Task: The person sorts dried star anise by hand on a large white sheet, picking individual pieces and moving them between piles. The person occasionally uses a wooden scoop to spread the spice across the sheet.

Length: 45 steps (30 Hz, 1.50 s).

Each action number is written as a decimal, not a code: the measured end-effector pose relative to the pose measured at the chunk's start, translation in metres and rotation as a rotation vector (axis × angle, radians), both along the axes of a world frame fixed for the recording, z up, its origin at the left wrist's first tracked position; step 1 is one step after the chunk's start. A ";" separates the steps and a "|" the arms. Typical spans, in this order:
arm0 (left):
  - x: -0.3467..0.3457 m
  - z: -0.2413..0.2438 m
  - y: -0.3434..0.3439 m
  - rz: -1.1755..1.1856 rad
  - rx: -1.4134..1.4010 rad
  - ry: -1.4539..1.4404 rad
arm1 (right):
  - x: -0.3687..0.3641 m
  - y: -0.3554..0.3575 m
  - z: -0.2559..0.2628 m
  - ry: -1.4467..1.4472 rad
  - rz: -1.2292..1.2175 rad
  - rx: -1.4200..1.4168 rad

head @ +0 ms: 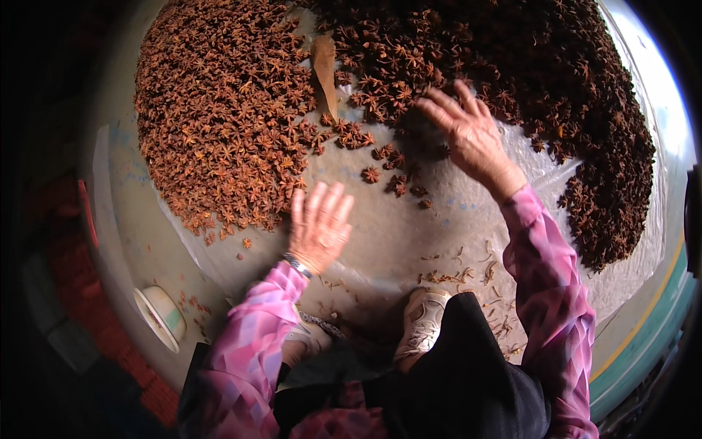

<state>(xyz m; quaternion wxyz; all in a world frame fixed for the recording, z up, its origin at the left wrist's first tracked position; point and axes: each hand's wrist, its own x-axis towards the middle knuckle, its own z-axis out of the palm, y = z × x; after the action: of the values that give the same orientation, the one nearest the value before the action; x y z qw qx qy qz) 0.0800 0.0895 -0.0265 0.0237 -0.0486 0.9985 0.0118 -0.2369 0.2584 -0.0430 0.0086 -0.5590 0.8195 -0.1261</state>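
A broad heap of reddish-brown star anise (230,120) lies at the left on a plastic sheet (373,241). My left hand (321,228), palm down with fingers extended and slightly apart, is at the lower right edge of that heap. Further up and to the right, my right hand (474,134) is spread at the edge of a darker star anise heap (592,110). Its fingertips are over or touching the pods; I cannot tell which. Nothing shows in either hand. Between the heaps lie several loose star anise pods (371,175).
A pointed brown cardboard strip (324,71) lies between the heaps. Stem fragments (449,276) are scattered near my right shoe (423,321). My left shoe (310,335) is partly behind my sleeve. A white bowl (167,315) lies tilted at the lower left.
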 end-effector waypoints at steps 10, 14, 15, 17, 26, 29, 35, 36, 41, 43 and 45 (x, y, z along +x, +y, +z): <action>-0.063 -0.025 0.088 -0.235 0.138 -0.009 | 0.043 0.116 0.031 -0.299 -0.376 -0.164; -0.023 -0.019 0.014 -0.103 -0.112 -0.076 | 0.019 0.067 0.037 -0.188 -0.368 -0.186; -0.018 -0.010 0.003 0.000 -0.061 -0.079 | 0.017 0.054 0.034 -0.138 -0.389 -0.183; -0.010 0.019 -0.005 0.092 0.002 -0.089 | 0.027 0.034 0.016 -0.166 -0.372 0.033; -0.015 0.016 0.089 0.054 0.516 0.052 | 0.011 0.037 0.037 -0.325 -0.358 -0.256; -0.011 0.021 0.087 0.314 0.673 0.141 | 0.053 0.040 0.043 -0.430 -0.262 0.095; -0.031 0.014 0.088 0.673 1.071 0.088 | 0.108 0.052 0.003 -0.269 -0.290 0.081; -0.039 0.012 0.088 0.783 1.194 0.045 | 0.110 0.051 -0.001 -0.277 -0.250 0.033; -0.086 -0.001 0.079 0.764 1.242 0.052 | 0.113 0.067 0.009 -0.491 -0.291 -0.071; -0.087 -0.007 0.077 0.755 1.168 0.038 | 0.113 0.059 0.023 -0.441 -0.316 -0.070; -0.095 -0.007 0.081 0.773 1.188 0.012 | 0.104 0.046 0.033 -0.343 -0.315 -0.095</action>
<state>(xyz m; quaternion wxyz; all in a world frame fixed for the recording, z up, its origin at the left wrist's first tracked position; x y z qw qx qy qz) -0.0155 0.1707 -0.0331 0.0347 -0.3783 0.7343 0.5625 -0.1326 0.3042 -0.0103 0.1016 -0.3943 0.8763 -0.2576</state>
